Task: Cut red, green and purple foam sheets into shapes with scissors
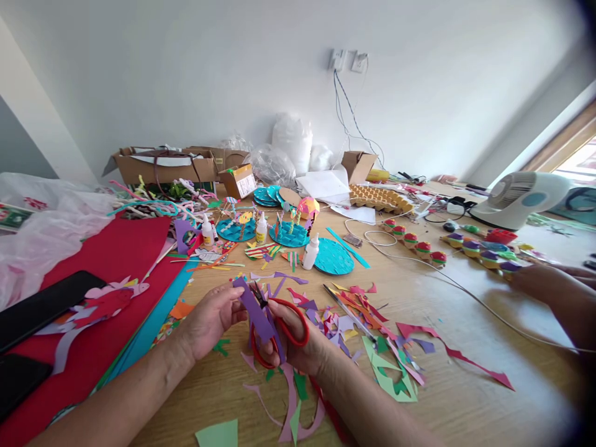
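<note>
My left hand (215,315) pinches the upper end of a purple strip of paper (254,308) between thumb and fingers. In my right hand (297,340) is a pair of scissors (305,332) with red handles, fingers through the loops. Their dark blades point up and away, right beside the strip, and look slightly parted. Whether the blades touch the paper I cannot tell. The strip's lower end hangs in front of the scissors and hides part of a handle. Paper scraps (326,323) in purple, red and green lie beneath and to the right of my hands.
Glue bottles (311,251) stand beyond my hands, near blue decorated discs (334,256). Red and blue sheets (139,267) lie left, with a black phone (51,304) on top. A co-worker's hand (540,282) reaches painted egg-carton cups (488,257) at right. A white cable (442,276) crosses the table.
</note>
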Demonstrator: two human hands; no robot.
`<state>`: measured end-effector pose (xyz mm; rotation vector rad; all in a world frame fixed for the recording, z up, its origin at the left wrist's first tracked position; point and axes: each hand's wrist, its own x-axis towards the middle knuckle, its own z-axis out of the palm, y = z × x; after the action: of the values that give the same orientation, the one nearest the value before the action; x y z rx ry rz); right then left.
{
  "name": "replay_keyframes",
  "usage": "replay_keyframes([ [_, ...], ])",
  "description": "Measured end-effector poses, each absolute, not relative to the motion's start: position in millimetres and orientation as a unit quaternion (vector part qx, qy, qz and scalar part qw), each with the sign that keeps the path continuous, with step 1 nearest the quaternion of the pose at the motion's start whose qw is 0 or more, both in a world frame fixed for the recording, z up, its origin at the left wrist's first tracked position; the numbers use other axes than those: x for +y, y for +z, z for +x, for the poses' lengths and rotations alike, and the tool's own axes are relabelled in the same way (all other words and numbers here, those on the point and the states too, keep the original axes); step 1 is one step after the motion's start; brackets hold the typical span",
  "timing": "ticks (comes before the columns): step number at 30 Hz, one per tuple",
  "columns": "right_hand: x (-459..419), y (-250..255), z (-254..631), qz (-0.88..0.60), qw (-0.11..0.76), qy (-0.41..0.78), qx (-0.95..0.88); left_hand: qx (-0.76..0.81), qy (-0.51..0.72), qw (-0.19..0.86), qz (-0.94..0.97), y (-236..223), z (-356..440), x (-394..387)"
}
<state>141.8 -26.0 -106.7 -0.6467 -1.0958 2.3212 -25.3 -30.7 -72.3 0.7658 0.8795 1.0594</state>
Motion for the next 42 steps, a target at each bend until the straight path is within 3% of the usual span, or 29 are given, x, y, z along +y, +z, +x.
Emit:
replay_keyframes([
  [12, -23, -102, 145, -0.133, 0.199, 0.908, -0.343, 0.319, 0.408, 0.741, 0.426, -71, -26, -34],
  [19, -23, -104, 144, -0.144, 0.206, 0.912, -0.324, 0.297, 0.399, 0.741, 0.451, -73, -28, -34],
  [26, -24, -106, 139, -0.186, 0.238, 0.889, -0.345, 0.34, 0.49, 0.716, 0.362, -80, -28, -28],
  [33, -24, -103, 139, -0.203, 0.184, 0.896, -0.35, 0.315, 0.407, 0.775, 0.367, -79, -26, -33],
  [36, -28, -97, 138, -0.246, 0.225, 0.838, -0.432, 0.334, 0.452, 0.747, 0.356, -79, -25, -31],
  [42, -34, -82, 139, -0.34, 0.328, 0.596, -0.649, 0.391, 0.497, 0.7, 0.333, -76, -25, -28],
])
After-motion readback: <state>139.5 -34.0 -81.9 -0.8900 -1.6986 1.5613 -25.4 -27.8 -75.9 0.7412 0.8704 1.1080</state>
